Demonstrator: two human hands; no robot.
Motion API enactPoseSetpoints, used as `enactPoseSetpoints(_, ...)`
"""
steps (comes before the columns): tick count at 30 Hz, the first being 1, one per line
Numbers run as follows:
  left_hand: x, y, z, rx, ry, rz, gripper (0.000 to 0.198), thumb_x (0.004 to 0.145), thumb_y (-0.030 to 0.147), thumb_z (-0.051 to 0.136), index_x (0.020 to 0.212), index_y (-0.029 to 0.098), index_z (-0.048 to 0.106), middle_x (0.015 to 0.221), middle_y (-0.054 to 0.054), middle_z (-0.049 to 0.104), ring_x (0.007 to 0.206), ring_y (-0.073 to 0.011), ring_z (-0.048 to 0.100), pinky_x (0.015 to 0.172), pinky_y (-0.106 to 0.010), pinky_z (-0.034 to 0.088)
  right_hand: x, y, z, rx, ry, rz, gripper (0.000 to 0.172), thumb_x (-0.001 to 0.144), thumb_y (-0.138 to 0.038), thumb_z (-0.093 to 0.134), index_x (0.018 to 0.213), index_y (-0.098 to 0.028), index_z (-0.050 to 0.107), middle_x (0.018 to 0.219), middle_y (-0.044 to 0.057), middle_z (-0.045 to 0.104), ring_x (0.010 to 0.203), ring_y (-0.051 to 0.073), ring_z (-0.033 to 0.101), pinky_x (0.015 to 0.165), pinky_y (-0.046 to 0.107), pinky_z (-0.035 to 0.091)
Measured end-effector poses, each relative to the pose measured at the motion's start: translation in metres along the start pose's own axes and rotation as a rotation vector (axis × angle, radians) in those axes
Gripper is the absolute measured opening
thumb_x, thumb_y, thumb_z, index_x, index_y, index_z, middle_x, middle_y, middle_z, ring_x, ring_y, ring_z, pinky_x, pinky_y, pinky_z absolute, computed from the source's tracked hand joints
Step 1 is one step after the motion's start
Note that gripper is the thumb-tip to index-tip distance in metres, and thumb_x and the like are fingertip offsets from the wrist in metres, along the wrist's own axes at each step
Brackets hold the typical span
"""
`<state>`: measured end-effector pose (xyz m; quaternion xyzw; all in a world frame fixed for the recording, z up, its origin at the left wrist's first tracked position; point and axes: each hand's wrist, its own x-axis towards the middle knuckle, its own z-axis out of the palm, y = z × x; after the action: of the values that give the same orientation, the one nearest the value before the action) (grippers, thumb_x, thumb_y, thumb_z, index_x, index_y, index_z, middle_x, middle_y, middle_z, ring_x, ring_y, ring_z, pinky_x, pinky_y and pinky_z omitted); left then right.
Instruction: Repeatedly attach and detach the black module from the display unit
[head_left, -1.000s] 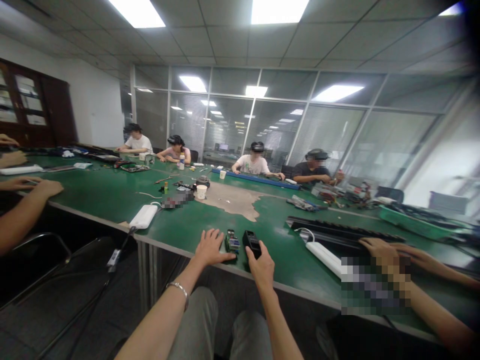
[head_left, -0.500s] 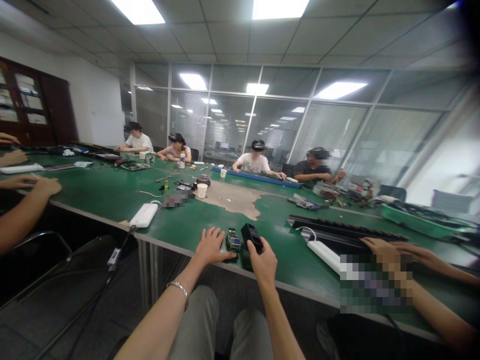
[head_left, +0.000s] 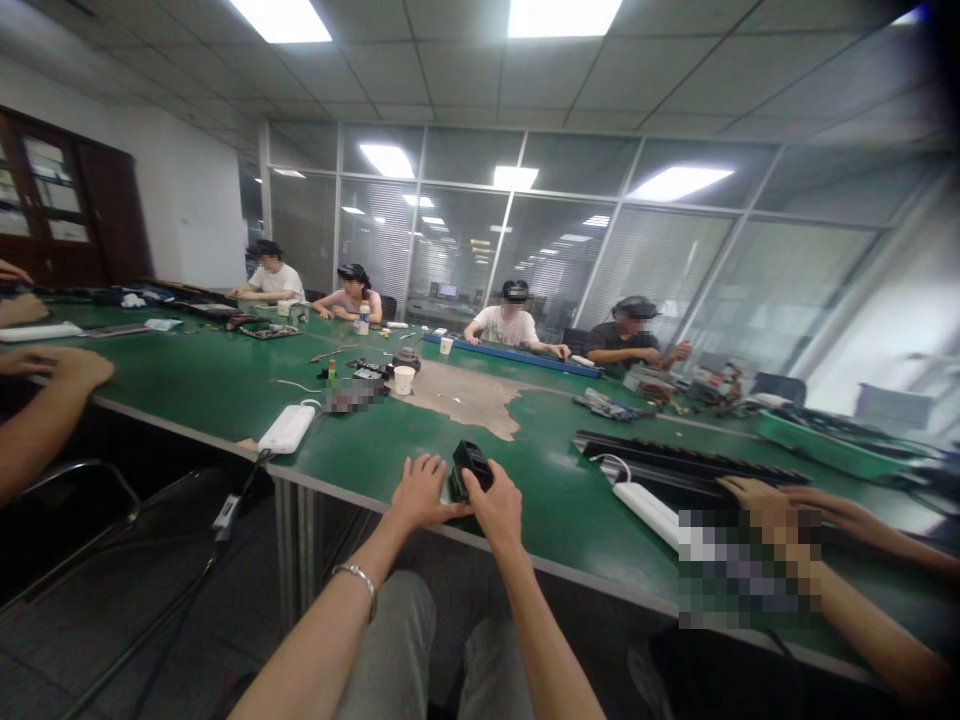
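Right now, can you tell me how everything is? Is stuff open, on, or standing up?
Left hand: open, fingers spread, resting on the table
Right hand: holding the black box
Black box: in the right hand
Paper cup: upright
Ceiling light: on
Cabinet doors: shut

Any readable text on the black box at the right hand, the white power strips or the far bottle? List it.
Nothing can be read.
Black box at the right hand: no marking visible.
Left white power strip: no text visible.
Right white power strip: no text visible.
Bottle: label too small to read.
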<state>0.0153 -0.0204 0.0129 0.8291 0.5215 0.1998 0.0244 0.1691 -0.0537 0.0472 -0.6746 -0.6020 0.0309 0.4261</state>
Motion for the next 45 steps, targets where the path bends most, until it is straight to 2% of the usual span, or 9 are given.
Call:
enactPoseSetpoints(7, 0.0, -0.001, 0.001, -0.01, 0.006, 0.006, 0.093, 0.073, 0.072, 0.05, 0.145, 0.016, 0.031, 0.151, -0.014, 0.033, 0.141, -0.0333, 0.022, 0.116, -0.056, 0.014, -0.009, -0.001, -0.002, -0.135, -0.144, -0.026, 0.042, 0.081, -0.039, 0.059, 0.116, -0.016, 0.061, 0.106, 0.012, 0.069, 0.102, 0.025, 0.064, 0.086, 0.029, 0.045)
enactPoseSetpoints(10, 0.0, -0.001, 0.003, -0.008, 0.001, 0.001, 0.096, 0.071, 0.069, 0.053, 0.147, 0.015, 0.027, 0.153, -0.014, 0.031, 0.142, -0.0331, 0.021, 0.116, -0.056, 0.013, -0.017, 0.002, -0.001, -0.172, -0.177, -0.037, 0.049, 0.08, -0.041, 0.061, 0.121, -0.014, 0.058, 0.112, 0.014, 0.067, 0.105, 0.025, 0.063, 0.087, 0.029, 0.045)
enactPoseSetpoints(13, 0.0, 0.0, 0.003, 0.002, 0.006, 0.01, 0.09, 0.074, 0.062, 0.051, 0.147, 0.015, 0.027, 0.153, -0.014, 0.031, 0.142, -0.0324, 0.02, 0.116, -0.055, 0.013, -0.022, 0.002, 0.002, -0.194, -0.155, -0.034, 0.059, 0.081, -0.044, 0.06, 0.128, -0.01, 0.052, 0.118, 0.018, 0.064, 0.111, 0.026, 0.06, 0.09, 0.029, 0.043)
enactPoseSetpoints(18, 0.0, 0.001, 0.003, 0.019, 0.006, 0.01, 0.085, 0.076, 0.059, 0.049, 0.146, 0.015, 0.028, 0.152, -0.014, 0.031, 0.141, -0.0326, 0.021, 0.116, -0.055, 0.012, -0.025, 0.003, 0.008, -0.182, -0.115, 0.035, 0.06, 0.083, -0.045, 0.057, 0.131, -0.01, 0.05, 0.11, 0.018, 0.067, 0.105, 0.027, 0.063, 0.085, 0.031, 0.045)
enactPoseSetpoints(23, 0.002, 0.001, 0.004, 0.021, -0.015, -0.003, 0.089, 0.076, 0.067, 0.048, 0.146, 0.016, 0.03, 0.151, -0.015, 0.033, 0.141, -0.0341, 0.021, 0.116, -0.057, 0.011, -0.023, 0.008, 0.011, -0.009, -0.052, 0.02, 0.05, 0.081, -0.045, 0.056, 0.123, -0.018, 0.058, 0.105, 0.012, 0.069, 0.101, 0.025, 0.065, 0.084, 0.031, 0.047)
enactPoseSetpoints(30, 0.001, 0.003, 0.002, 0.023, 0.004, -0.013, 0.095, 0.073, 0.081, 0.043, 0.145, 0.019, 0.032, 0.15, -0.014, 0.035, 0.141, -0.0346, 0.022, 0.115, -0.058, 0.011, -0.006, 0.004, -0.001, 0.209, 0.08, 0.042, 0.06, 0.081, -0.053, 0.054, 0.127, -0.015, 0.056, 0.12, 0.014, 0.064, 0.109, 0.024, 0.06, 0.093, 0.033, 0.044)
enactPoseSetpoints(37, 0.002, 0.004, 0.001, 0.015, 0.003, -0.006, 0.1, 0.069, 0.087, 0.042, 0.144, 0.021, 0.035, 0.149, -0.013, 0.036, 0.14, -0.0352, 0.022, 0.115, -0.057, 0.011, 0.002, 0.049, -0.009, 0.136, 0.124, 0.169, 0.065, 0.079, -0.056, 0.054, 0.126, -0.012, 0.057, 0.116, 0.016, 0.065, 0.108, 0.027, 0.061, 0.092, 0.037, 0.045)
enactPoseSetpoints(42, 0.002, 0.003, 0.002, 0.019, 0.009, 0.0, 0.096, 0.07, 0.087, 0.039, 0.143, 0.024, 0.037, 0.15, -0.011, 0.036, 0.14, -0.0346, 0.022, 0.115, -0.057, 0.01, -0.002, 0.069, 0.003, 0.035, 0.053, 0.144, 0.066, 0.08, -0.052, 0.054, 0.131, -0.011, 0.053, 0.118, 0.018, 0.064, 0.112, 0.028, 0.06, 0.093, 0.038, 0.045)
enactPoseSetpoints(45, 0.001, 0.003, 0.001, 0.017, 0.019, 0.007, 0.097, 0.07, 0.088, 0.039, 0.142, 0.024, 0.039, 0.149, -0.011, 0.037, 0.14, -0.0345, 0.022, 0.115, -0.057, 0.01, -0.002, 0.074, 0.007, 0.008, 0.033, 0.097, 0.075, 0.077, -0.052, 0.057, 0.136, -0.006, 0.048, 0.123, 0.021, 0.06, 0.116, 0.031, 0.056, 0.096, 0.039, 0.043)
